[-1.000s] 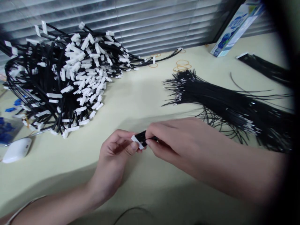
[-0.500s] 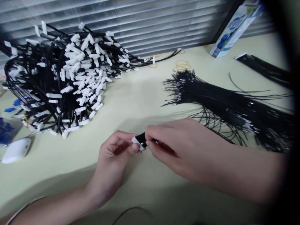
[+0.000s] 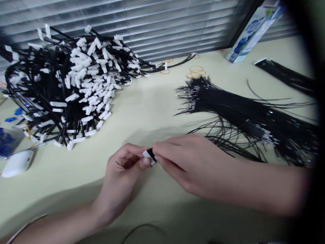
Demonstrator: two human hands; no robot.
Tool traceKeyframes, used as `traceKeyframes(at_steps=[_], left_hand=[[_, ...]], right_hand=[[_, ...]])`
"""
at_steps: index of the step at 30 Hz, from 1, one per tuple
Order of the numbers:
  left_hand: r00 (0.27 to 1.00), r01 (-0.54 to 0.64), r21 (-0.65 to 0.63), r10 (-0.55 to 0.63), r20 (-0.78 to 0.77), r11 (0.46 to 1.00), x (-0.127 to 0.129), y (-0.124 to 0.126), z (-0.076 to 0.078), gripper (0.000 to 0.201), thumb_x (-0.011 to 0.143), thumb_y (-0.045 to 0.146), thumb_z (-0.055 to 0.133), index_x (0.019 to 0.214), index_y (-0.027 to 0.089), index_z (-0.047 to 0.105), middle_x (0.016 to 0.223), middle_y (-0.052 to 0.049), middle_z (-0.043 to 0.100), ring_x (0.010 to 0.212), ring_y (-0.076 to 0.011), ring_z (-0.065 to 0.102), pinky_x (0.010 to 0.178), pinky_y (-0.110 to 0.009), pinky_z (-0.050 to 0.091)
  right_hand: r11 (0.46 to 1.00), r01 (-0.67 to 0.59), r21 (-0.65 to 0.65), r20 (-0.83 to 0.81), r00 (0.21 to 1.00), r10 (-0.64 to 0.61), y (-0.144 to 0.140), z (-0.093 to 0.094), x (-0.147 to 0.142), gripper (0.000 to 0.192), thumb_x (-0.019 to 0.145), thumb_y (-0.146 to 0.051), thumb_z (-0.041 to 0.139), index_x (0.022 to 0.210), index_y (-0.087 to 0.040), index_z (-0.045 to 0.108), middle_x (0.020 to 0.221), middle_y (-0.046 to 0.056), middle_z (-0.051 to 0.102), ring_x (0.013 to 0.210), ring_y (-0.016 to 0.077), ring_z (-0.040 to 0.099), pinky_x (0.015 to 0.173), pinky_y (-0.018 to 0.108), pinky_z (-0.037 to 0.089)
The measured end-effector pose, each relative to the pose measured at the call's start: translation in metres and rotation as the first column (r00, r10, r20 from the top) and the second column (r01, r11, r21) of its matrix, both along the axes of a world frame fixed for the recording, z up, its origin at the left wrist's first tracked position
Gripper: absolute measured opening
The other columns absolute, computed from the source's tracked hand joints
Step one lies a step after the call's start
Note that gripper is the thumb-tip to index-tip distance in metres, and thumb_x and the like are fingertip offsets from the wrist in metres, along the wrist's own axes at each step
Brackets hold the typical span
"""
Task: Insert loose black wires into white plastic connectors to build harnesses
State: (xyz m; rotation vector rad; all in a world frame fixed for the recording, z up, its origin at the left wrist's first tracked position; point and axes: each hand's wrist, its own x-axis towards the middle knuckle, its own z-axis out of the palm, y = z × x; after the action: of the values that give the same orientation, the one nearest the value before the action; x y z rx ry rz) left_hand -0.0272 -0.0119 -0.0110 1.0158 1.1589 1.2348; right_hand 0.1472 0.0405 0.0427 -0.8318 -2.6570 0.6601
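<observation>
Thumb and fingers of my left hand (image 3: 128,166) pinch a small white connector housing (image 3: 149,157) over the middle of the table. My right hand (image 3: 185,159) grips the black wires (image 3: 152,155) close behind that housing, its fingertips almost touching the white plastic. Only a short stretch of the wires shows between the two hands; my right fingers cover the rest. Behind my right hand, loose black wires (image 3: 223,135) spread over the table beside a thick bundle of black wires (image 3: 228,101) with shiny metal tips.
A big heap of black cables with white connectors (image 3: 93,74) fills the back left. Rubber bands (image 3: 196,72) lie near the blinds (image 3: 172,27). A blue-and-white carton (image 3: 245,37) stands at the back right. A white rounded case (image 3: 18,163) and blue pieces (image 3: 6,140) are at the left.
My right hand has slid slightly left along the wires, nearer to the white connector housing, so less black shows between the hands. My left hand has hardly moved.
</observation>
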Motion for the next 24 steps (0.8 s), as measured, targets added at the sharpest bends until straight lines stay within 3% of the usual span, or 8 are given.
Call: traceKeyframes(at_steps=[9, 13, 16, 20, 22, 24], left_hand=[[1.000, -0.001, -0.035, 0.002, 0.028, 0.999, 0.000, 0.000, 0.001, 0.005, 0.079, 0.018, 0.069, 0.080, 0.021, 0.065, 0.074, 0.003, 0.067, 0.070, -0.0090, 0.059, 0.067, -0.018, 0.046], [0.999, 0.033, -0.033, -0.032, 0.012, 0.999, -0.001, -0.001, 0.003, 0.003, 0.082, 0.019, 0.066, 0.082, 0.020, 0.063, 0.074, 0.002, 0.064, 0.072, -0.0093, 0.056, 0.068, -0.018, 0.044], [0.999, 0.040, -0.047, -0.039, 0.017, 0.998, 0.000, -0.002, 0.006, 0.005, 0.082, 0.020, 0.066, 0.086, 0.020, 0.063, 0.075, 0.001, 0.062, 0.071, -0.0101, 0.055, 0.068, -0.019, 0.043], [1.000, 0.011, -0.062, -0.010, 0.018, 0.998, 0.001, -0.001, 0.007, 0.006, 0.081, 0.019, 0.065, 0.087, 0.020, 0.062, 0.074, 0.001, 0.062, 0.071, -0.0107, 0.055, 0.066, -0.020, 0.043], [1.000, -0.004, -0.065, 0.005, 0.015, 0.998, 0.002, 0.000, 0.007, 0.006, 0.081, 0.019, 0.065, 0.086, 0.019, 0.063, 0.073, 0.001, 0.063, 0.070, -0.0110, 0.056, 0.065, -0.020, 0.043], [1.000, -0.017, -0.067, 0.018, 0.010, 0.998, 0.002, 0.001, 0.006, 0.008, 0.080, 0.019, 0.065, 0.088, 0.019, 0.063, 0.073, 0.000, 0.063, 0.069, -0.0108, 0.056, 0.065, -0.020, 0.043]], right_hand=[[1.000, 0.012, 0.015, -0.048, 0.999, -0.012, 0.000, -0.012, -0.002, 0.011, 0.083, -0.012, 0.045, 0.081, -0.017, 0.055, 0.066, -0.001, 0.054, 0.054, 0.0111, 0.040, 0.051, 0.026, 0.023], [0.999, 0.024, 0.047, 0.111, 0.993, -0.029, 0.000, 0.003, 0.000, 0.011, 0.083, -0.011, 0.047, 0.083, -0.017, 0.056, 0.068, 0.000, 0.059, 0.055, 0.0122, 0.047, 0.051, 0.026, 0.024], [0.999, 0.015, 0.047, 0.223, 0.974, -0.025, 0.008, 0.020, 0.006, 0.016, 0.087, -0.016, 0.048, 0.073, -0.018, 0.057, 0.064, -0.001, 0.060, 0.056, 0.0126, 0.050, 0.052, 0.026, 0.025], [0.952, 0.164, 0.259, 0.222, 0.949, -0.224, 0.040, 0.024, 0.021, 0.029, 0.093, -0.025, 0.041, 0.073, -0.017, 0.060, 0.067, 0.002, 0.061, 0.063, 0.0148, 0.054, 0.058, 0.027, 0.032], [0.899, 0.203, 0.389, 0.199, 0.934, -0.297, 0.062, 0.014, 0.029, 0.026, 0.092, -0.024, 0.041, 0.084, -0.016, 0.064, 0.080, 0.005, 0.065, 0.080, 0.0194, 0.057, 0.068, 0.030, 0.037], [0.883, 0.191, 0.430, 0.233, 0.921, -0.313, 0.081, 0.001, 0.036, 0.027, 0.092, -0.024, 0.040, 0.091, -0.017, 0.066, 0.088, 0.007, 0.066, 0.092, 0.0234, 0.056, 0.076, 0.034, 0.038]])
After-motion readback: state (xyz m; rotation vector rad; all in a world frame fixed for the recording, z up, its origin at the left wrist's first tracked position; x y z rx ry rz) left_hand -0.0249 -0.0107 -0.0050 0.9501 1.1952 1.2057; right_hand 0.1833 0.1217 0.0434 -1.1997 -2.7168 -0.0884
